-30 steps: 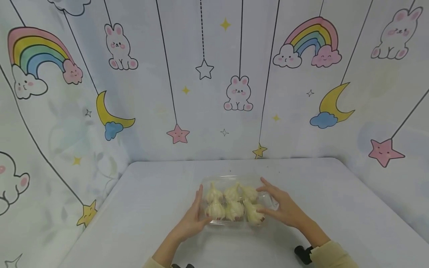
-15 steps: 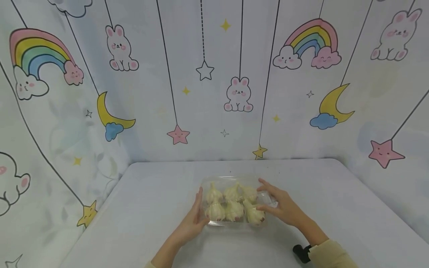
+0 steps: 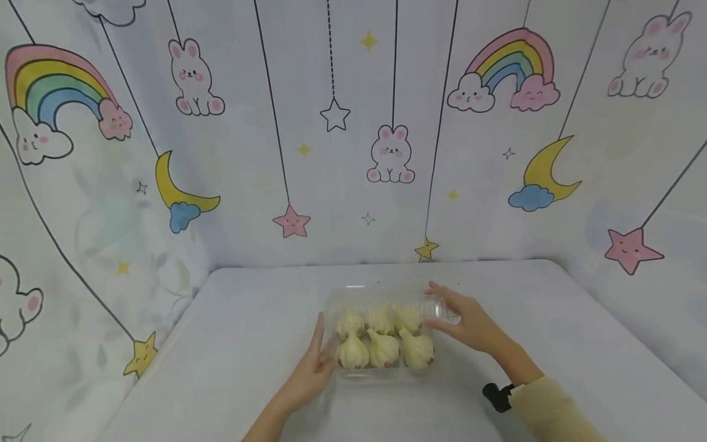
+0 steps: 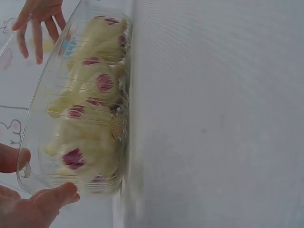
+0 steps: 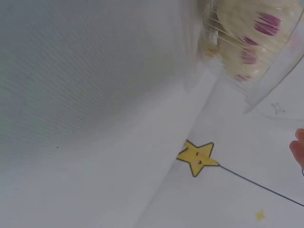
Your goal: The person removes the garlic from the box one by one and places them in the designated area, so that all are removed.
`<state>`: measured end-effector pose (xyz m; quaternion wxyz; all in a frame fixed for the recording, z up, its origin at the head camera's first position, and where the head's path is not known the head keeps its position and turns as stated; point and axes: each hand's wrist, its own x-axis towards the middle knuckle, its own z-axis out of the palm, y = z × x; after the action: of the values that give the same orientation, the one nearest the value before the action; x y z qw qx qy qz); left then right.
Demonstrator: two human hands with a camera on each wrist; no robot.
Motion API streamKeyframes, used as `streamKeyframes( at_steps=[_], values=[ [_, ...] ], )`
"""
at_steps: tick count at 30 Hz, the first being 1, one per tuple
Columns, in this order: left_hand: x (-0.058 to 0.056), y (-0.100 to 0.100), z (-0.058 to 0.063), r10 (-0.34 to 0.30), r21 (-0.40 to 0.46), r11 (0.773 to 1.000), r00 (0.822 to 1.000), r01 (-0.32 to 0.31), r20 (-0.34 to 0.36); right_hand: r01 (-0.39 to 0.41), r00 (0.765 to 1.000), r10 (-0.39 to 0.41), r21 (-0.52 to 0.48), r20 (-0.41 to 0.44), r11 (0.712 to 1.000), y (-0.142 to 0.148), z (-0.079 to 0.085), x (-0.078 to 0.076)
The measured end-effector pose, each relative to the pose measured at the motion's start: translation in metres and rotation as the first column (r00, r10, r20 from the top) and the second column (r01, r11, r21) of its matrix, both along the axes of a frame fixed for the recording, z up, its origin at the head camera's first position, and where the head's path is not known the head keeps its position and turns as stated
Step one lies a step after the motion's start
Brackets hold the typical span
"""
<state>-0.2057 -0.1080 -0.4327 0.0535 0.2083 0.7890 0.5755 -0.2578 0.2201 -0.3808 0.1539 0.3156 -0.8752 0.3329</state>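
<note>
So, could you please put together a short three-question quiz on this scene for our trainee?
1. How many bulbs does the head view show in the box?
2. True or false: the box is opaque.
3. Fill the gap: in the head view, the hand at the box's left end is the person's ____ hand.

Key
1. Six, in two rows of three.
2. False; it is clear, and the bulbs show through it.
3. Left.

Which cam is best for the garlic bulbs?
Head: all six garlic bulbs show, in two rows of three. Left wrist sees them overlapping, purple patches toward it; right wrist catches only some, at its upper right.
</note>
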Motion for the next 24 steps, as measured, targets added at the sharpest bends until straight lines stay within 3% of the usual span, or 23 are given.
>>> streamKeyframes(
  at_steps=[6,10,17,24],
  values=[
    [0.0,-0.002,0.009,0.013,-0.018,1.0,0.999,-0.012,0.051,0.049,0.998,-0.048,-0.044,0.034,0.998,0.001,0.007,-0.006],
    [-0.005,-0.001,0.012,0.02,-0.014,1.0,0.999,-0.02,0.042,0.088,0.996,-0.086,-0.073,0.034,0.993,0.0,0.009,-0.011],
    [-0.012,0.003,0.008,-0.011,-0.107,0.994,1.0,0.011,0.003,0.118,0.993,-0.119,-0.097,-0.007,0.988,-0.002,0.009,-0.02],
    [-0.017,0.005,0.003,-0.045,-0.134,0.99,0.999,0.043,-0.009,0.099,0.994,-0.107,-0.179,-0.037,0.979,-0.002,0.006,-0.03]
  ],
)
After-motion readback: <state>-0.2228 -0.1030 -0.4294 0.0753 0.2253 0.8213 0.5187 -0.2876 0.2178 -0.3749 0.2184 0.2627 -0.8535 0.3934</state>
